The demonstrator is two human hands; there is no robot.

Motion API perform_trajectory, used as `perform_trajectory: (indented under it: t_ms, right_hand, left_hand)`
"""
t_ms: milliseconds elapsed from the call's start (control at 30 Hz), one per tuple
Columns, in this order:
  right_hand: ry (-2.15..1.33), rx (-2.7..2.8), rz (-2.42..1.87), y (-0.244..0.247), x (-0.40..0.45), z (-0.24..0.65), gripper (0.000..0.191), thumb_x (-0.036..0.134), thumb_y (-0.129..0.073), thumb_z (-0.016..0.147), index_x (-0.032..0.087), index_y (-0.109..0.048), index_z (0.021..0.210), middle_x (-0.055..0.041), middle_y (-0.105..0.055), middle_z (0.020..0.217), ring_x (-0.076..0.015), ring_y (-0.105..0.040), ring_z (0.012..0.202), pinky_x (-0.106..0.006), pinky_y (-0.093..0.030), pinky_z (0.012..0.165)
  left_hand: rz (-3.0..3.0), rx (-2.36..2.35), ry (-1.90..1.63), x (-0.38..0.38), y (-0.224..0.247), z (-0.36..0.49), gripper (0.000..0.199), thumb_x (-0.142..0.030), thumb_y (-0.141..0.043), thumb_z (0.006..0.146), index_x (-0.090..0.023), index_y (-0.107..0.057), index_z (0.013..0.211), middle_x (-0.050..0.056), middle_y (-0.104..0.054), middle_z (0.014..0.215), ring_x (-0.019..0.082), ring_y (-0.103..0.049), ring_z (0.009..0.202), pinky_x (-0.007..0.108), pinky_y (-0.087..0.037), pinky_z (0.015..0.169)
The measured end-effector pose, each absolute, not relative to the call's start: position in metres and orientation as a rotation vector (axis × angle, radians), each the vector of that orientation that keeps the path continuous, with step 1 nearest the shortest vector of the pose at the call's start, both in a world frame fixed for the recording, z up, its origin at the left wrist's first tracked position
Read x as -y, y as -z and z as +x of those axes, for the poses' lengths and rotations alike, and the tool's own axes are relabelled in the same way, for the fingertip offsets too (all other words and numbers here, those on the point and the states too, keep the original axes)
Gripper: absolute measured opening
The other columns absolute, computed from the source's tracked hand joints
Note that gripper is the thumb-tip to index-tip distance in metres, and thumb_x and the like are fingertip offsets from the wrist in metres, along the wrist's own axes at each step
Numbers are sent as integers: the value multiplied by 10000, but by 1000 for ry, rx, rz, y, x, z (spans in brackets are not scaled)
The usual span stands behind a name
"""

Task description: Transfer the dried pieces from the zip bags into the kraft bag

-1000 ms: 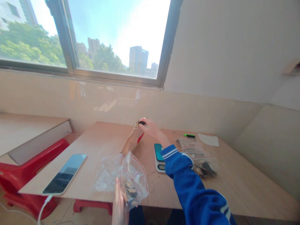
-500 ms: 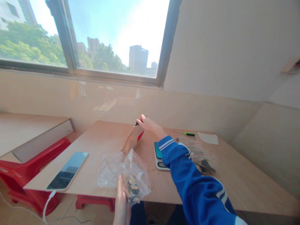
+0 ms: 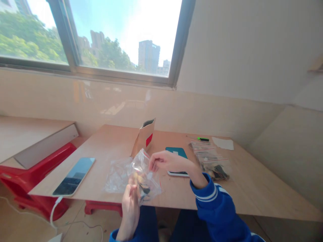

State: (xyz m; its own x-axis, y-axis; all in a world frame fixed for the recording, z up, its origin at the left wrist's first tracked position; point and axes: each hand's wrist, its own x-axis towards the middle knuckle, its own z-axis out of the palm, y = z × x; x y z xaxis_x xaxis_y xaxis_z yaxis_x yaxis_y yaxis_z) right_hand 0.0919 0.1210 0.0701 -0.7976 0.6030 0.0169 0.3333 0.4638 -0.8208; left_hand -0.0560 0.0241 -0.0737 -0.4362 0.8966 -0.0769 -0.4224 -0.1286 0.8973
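Clenched a clear zip-seal bag (image 3: 146,178) in the left hand (image 3: 130,210), low at lower centre of the frame, with the bag lifted off the tabletop and its plastic bunched against the palm. Showed small dark parts (image 3: 144,190) gathered inside the bag, too crumpled behind the film to name. Brought the right hand (image 3: 166,161) across from the right, curled at the bag's upper right side; could not tell whether those fingers pinched the plastic or only touched it. Ran a blue sleeve with white stripes (image 3: 209,193) from that wrist toward the lower right corner. Lay a second, flattened clear plastic bag (image 3: 117,176) on the table just left of the held one. Stood a kraft paper envelope (image 3: 144,138) with a red stripe upright behind both bags, open at the top and dark inside. Sat a digital kitchen scale (image 3: 177,159) with a teal top to the right of the envelope, just beyond the right hand. Piled zip bags of dark parts (image 3: 210,161) further right, beside a green-handled screwdriver (image 3: 203,139) and a white paper sheet (image 3: 223,144) near the far edge. Lay a tablet (image 3: 74,171) at the left of the wooden table (image 3: 101,148), with a white charging cable (image 3: 54,215) trailing down over the front edge to the floor.
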Motion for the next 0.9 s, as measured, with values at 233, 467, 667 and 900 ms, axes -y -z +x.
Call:
perform_trajectory:
  t_ms: [233,467,667,900]
  right_hand:
    - [-1412,2422,-692,-41,-98,99,445,160,-662,762,202,-571,1195,-30,-656,970,-144,-631,804,-241,-524,684]
    - [-1376,2323,-708,-21,-99,108,505,252,-756,729,210,-519,1173,-46,-587,1104,-179,-600,978,-297,-504,844]
    - [-1189,2321,-890,-9,-95,101,425,255,-751,723,195,-500,1060,-18,-589,956,-165,-592,826,-303,-510,745]
    - [-1205,2276,-836,-8,-88,104,269,185,-662,780,205,-634,1047,-48,-667,1033,-201,-636,934,-343,-514,850]
  left_hand:
    - [454,-929,-1544,-27,45,-40,504,-374,-702,732,-194,-638,1199,87,-640,1279,240,-577,1191,331,-469,970]
    - [544,-873,-1422,-21,39,-44,502,-479,-660,784,-156,-685,1167,122,-725,1102,284,-656,1056,398,-504,933]
    - [471,-848,-1431,-20,42,-40,497,-479,-700,732,-149,-722,1103,141,-715,1125,317,-638,1096,448,-482,971]
    - [430,-948,-1496,-20,49,-42,462,-428,-720,714,-168,-718,1096,129,-665,1239,314,-566,1214,448,-416,1051]
